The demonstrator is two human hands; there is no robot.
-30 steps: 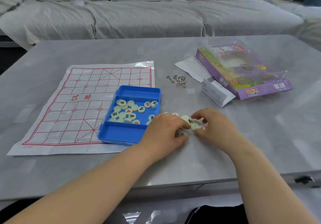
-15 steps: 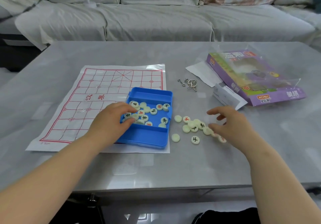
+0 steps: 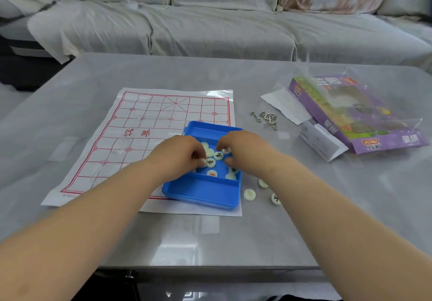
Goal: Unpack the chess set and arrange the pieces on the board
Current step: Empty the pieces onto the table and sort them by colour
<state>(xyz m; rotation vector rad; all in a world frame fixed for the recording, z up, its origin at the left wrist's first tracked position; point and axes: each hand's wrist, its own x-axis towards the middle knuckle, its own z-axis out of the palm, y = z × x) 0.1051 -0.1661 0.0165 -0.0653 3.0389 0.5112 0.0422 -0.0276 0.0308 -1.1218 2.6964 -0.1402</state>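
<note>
One paper board, one blue tray and one purple box lie on one bench. About eight round pieces show in the tray; three more lie loose. Two wire puzzles. Two hands: left hand, right hand.

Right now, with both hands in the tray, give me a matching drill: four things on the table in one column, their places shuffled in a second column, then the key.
Things
1. blue tray
2. wire puzzle
3. purple box
4. loose pieces

Places
A. far right of the table, under clear wrap
B. on the bare table, just right of the tray
C. on the near right corner of the paper board
D. between the board and the box

Pairs: 1-C, 2-D, 3-A, 4-B
</note>
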